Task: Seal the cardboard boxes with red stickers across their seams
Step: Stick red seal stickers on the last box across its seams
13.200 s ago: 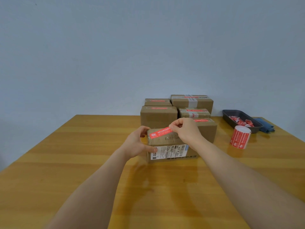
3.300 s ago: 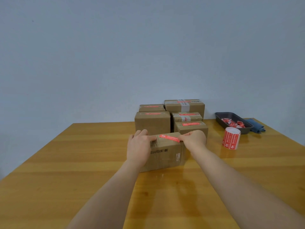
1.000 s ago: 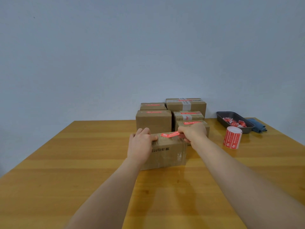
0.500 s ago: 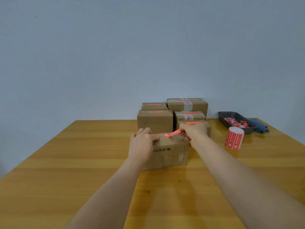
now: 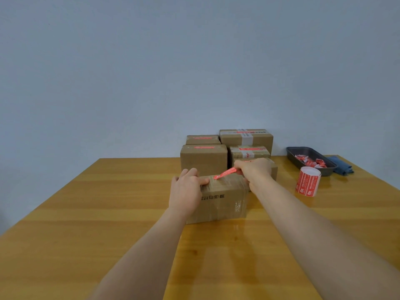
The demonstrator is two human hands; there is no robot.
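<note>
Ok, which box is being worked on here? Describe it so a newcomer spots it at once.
On the wooden table, a cluster of cardboard boxes stands at the far edge. The box in question sits alone nearer the camera. Only its red sticker is half lifted off the top.

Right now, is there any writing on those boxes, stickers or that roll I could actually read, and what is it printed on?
Front box: a dark printed line on the near face, apparently upside down; cannot be read.
Red sticker, pinched by the right hand: white print, too small.
Sticker roll: white print on red, blurred.
Stacked boxes: red stickers and pale tape with marks, unreadable.
Nothing can be quoted with confidence.
</note>
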